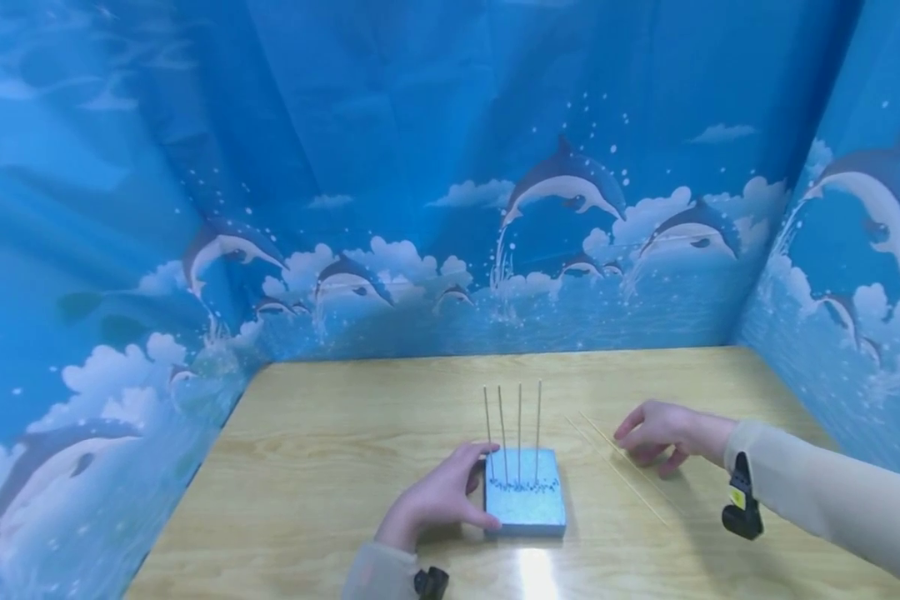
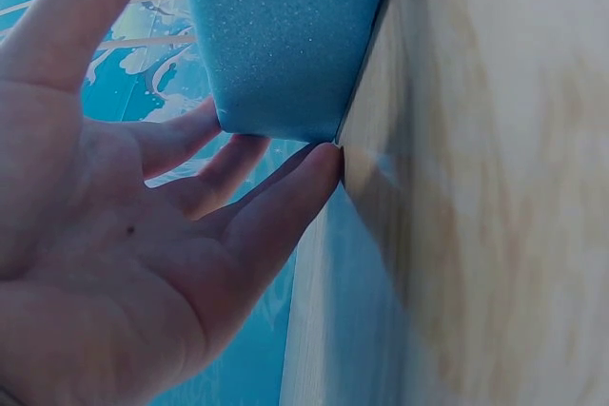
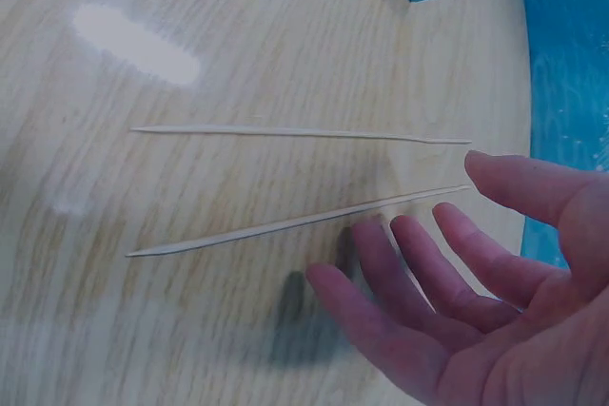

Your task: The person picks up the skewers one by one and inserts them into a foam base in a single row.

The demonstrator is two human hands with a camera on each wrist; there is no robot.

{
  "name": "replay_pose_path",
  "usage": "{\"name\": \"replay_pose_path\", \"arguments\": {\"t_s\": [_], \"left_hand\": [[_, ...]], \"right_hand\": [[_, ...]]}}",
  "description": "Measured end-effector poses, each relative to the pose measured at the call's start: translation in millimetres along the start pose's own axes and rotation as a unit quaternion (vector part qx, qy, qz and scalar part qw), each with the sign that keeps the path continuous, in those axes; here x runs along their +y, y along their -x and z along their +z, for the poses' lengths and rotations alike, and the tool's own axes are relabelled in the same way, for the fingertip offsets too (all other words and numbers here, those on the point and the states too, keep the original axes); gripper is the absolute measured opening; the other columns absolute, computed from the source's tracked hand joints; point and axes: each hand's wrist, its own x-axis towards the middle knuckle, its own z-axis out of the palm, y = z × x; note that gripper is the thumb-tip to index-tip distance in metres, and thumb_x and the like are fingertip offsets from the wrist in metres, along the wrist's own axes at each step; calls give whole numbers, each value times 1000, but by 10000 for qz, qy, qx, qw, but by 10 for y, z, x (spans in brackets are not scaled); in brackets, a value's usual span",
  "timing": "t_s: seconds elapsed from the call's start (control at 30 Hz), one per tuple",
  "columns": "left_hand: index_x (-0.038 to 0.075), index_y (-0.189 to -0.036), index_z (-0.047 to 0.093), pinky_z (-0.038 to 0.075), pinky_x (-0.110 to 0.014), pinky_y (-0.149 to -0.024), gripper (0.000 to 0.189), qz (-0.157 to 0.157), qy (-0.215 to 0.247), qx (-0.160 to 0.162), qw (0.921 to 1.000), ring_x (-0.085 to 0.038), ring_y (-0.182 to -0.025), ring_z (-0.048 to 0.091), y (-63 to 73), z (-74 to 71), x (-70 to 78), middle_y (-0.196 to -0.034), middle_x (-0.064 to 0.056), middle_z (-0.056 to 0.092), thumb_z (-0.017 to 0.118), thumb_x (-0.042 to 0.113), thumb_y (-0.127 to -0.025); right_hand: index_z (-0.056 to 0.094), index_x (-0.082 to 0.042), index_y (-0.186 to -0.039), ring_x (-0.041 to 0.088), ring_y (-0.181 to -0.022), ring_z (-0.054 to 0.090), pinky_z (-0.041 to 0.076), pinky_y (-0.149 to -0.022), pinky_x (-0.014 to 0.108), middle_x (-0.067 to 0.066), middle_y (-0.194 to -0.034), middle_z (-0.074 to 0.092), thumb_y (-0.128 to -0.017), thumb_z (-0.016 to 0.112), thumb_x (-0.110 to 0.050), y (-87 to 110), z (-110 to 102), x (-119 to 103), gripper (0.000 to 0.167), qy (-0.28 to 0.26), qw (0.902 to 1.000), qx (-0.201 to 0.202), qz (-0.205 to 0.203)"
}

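A light blue foam block (image 1: 525, 510) sits on the table with several thin wooden sticks (image 1: 520, 421) standing upright in it, along a row of small dark holes. My left hand (image 1: 444, 493) holds the block at its left side, thumb at the near corner and fingers at the far one. In the left wrist view fingertips touch the foam (image 2: 285, 45). Two pointed bamboo skewers lie to the right of the block, one nearer it (image 3: 285, 132) and one farther (image 3: 238, 233). Over the farther skewer my right hand (image 1: 660, 432) hovers, thumb and fingers spread apart near one end.
The wooden table (image 1: 330, 467) meets a blue dolphin-print curtain (image 1: 390, 167) at the back and both sides. Light reflects off the tabletop in front of the block. Each wrist carries a small black camera (image 1: 742, 500).
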Motion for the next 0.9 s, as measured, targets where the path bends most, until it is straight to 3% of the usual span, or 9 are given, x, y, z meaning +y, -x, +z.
{"name": "replay_pose_path", "arguments": {"t_s": [0.2,0.37,0.9], "left_hand": [[13,-151,35,50,-31,-105,107,9,-96,25,10000,-22,-122,54,-4,13,-15,-145,-7,46,92,30,-62],[13,-152,35,46,-34,-110,108,-15,99,-3,9999,-26,-134,49,-3,5,-18,-152,-7,41,92,30,-62],[15,-151,35,47,-32,-110,107,-79,64,-55,9999,-26,-134,48,-19,-6,-3,-153,-8,41,92,32,-62]], "right_hand": [[65,0,-110,24,-83,65,62,-70,44,11,-93,66,-90,69,-17,-43,34,62,27,21,9998,97,155],[67,1,-109,23,-77,65,62,-67,40,9,-89,67,-88,70,-15,-61,40,77,26,-2,9997,187,169],[68,-3,-90,14,-60,60,56,-56,31,2,-68,65,-80,78,-7,-93,150,67,14,6,9980,601,192]]}}
